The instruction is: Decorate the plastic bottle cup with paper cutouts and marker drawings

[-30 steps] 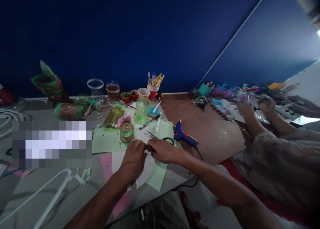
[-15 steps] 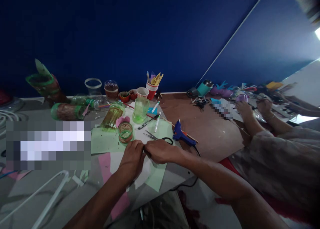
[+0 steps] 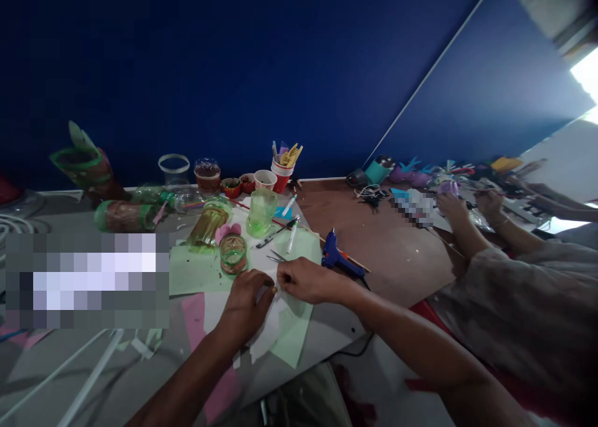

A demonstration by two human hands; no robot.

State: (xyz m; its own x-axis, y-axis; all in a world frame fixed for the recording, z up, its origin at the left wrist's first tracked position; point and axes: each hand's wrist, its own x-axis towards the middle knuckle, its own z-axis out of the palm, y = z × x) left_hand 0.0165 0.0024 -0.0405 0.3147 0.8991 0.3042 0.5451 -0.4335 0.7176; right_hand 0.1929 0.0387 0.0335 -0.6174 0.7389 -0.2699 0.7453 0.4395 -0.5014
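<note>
My left hand and my right hand rest close together on a white paper sheet that lies over a pale green sheet. Both hands have their fingers curled in a pinch at the paper's top edge, fingertips nearly touching. What they pinch is too small and dark to name. Scissors lie just beyond my right hand. A blue glue gun sits to the right of it. A small round jar stands just past my left hand.
Cut green bottles, a green cup, red cups with tools and pens crowd the table's back. Pink paper lies left of my arm. Another person's hands work at the brown table on the right.
My hands have stayed together on the paper. The view has tilted slightly, so everything sits a little lower and leftward in the picture; my right hand now covers the scissors' handles.
</note>
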